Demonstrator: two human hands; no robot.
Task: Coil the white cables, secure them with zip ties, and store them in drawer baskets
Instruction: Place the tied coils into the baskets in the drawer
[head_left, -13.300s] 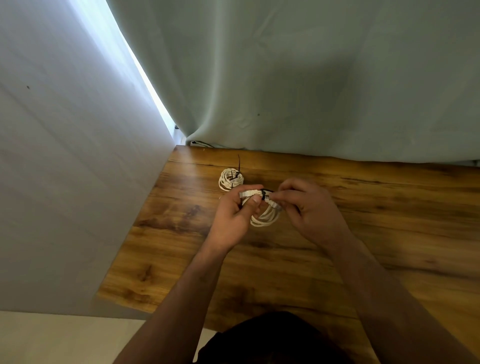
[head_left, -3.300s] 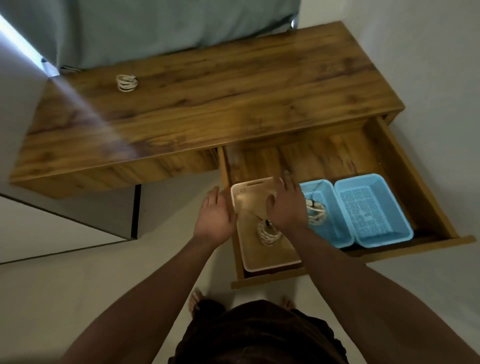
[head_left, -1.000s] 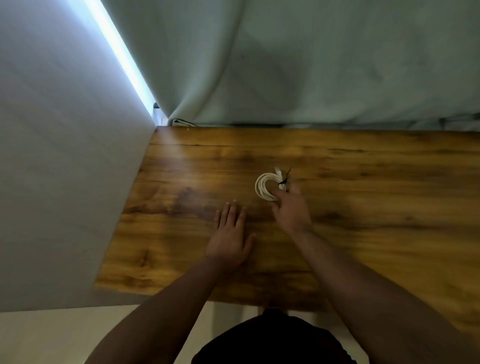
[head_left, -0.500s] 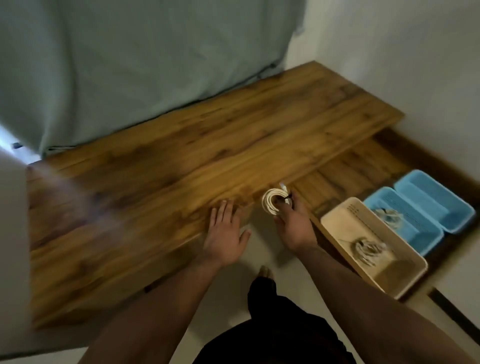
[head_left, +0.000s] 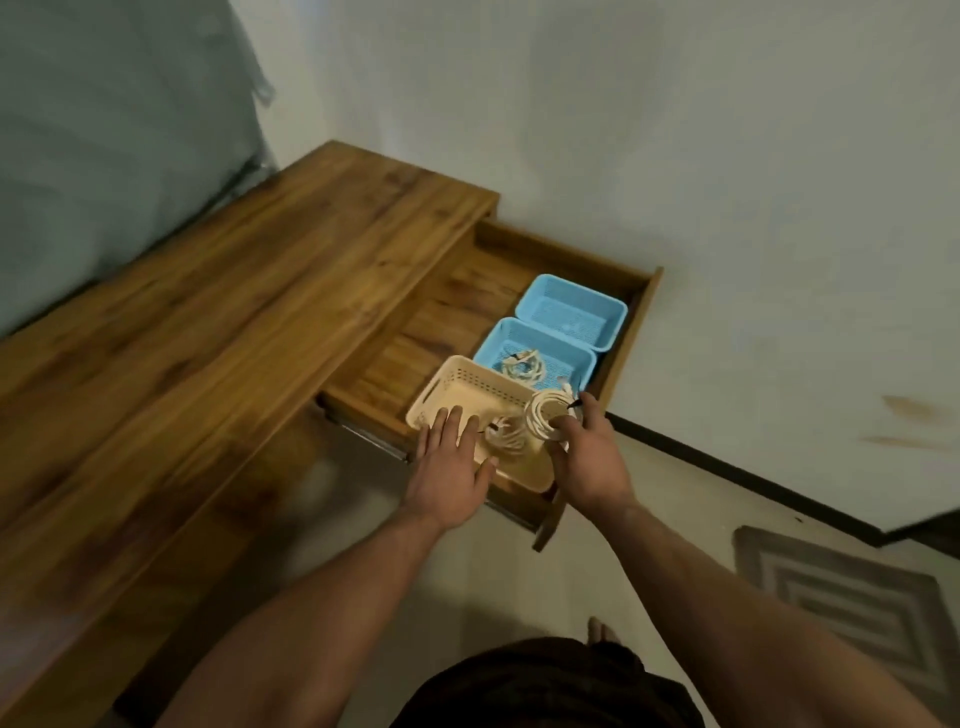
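My right hand (head_left: 589, 460) grips a coiled white cable (head_left: 546, 418) bound with a black zip tie, held over the right end of the beige basket (head_left: 470, 387) in the open wooden drawer (head_left: 631, 332). Another tied coil (head_left: 505, 435) lies inside that beige basket. My left hand (head_left: 451, 465) hovers flat with straight fingers over the basket's near left corner. A third coil (head_left: 522, 365) lies in the nearer blue basket (head_left: 582, 358). The farther blue basket (head_left: 613, 312) holds nothing I can see.
The wooden desk top (head_left: 234, 291) stretches left of the drawer, with a grey-green curtain (head_left: 104, 130) behind it. A white wall (head_left: 727, 182) rises behind the drawer. A patterned grey rug (head_left: 841, 597) lies on the floor at right.
My right hand has carried the tied coil from the desk edge over to the beige basket in the drawer. My left hand moved along with it, fingers still straight.
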